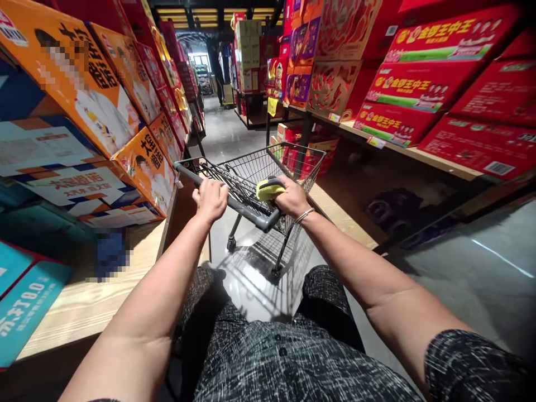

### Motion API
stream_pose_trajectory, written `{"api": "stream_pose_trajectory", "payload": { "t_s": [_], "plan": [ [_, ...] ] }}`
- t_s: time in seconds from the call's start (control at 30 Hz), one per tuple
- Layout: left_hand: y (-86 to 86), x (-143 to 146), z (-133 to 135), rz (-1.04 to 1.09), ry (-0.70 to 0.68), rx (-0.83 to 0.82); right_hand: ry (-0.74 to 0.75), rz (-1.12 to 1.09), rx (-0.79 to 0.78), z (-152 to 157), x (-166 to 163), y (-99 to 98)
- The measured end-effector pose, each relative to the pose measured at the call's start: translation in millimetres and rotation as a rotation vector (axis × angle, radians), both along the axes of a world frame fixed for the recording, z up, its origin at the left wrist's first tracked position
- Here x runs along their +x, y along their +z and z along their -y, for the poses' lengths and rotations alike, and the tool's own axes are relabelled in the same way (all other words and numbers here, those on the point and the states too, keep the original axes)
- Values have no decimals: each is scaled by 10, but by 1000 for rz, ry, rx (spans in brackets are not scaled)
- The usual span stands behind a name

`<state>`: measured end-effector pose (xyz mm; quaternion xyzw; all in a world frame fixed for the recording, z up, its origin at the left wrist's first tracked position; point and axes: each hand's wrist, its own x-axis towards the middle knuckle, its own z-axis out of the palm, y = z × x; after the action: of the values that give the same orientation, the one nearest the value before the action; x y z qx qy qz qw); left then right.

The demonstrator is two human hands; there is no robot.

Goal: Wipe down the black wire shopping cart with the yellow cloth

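A black wire shopping cart [255, 167] stands in a store aisle in front of me. My left hand [210, 199] is closed round the left part of the cart's grey handle bar [237, 204]. My right hand [292, 196] is closed on the right end of the bar and also holds a folded yellow cloth [269, 189] against it. A thin bracelet sits on my right wrist. The cart's basket looks empty.
Orange and blue boxes [104, 100] fill the wooden shelf [96, 290] on the left. Red gift boxes [422, 84] line the shelves on the right. The glossy grey aisle floor [228, 131] runs ahead to more stacked boxes [249, 53] at the far end.
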<state>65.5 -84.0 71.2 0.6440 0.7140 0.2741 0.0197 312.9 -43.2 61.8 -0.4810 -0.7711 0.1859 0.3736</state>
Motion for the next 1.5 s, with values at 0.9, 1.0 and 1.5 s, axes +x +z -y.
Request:
{"api": "stream_pose_trajectory", "payload": {
  "t_s": [0.9, 1.0, 1.5],
  "plan": [
    [224, -321, 153, 22, -456, -134, 241, -396, 145, 314, -626, -700],
    [194, -394, 129, 17, -478, -62, 329, -192, 248, 303, -528, -717],
    [223, -775, 187, -328, -179, 49, -22, 331, 179, -284, 1020, -987]
  ]
}}
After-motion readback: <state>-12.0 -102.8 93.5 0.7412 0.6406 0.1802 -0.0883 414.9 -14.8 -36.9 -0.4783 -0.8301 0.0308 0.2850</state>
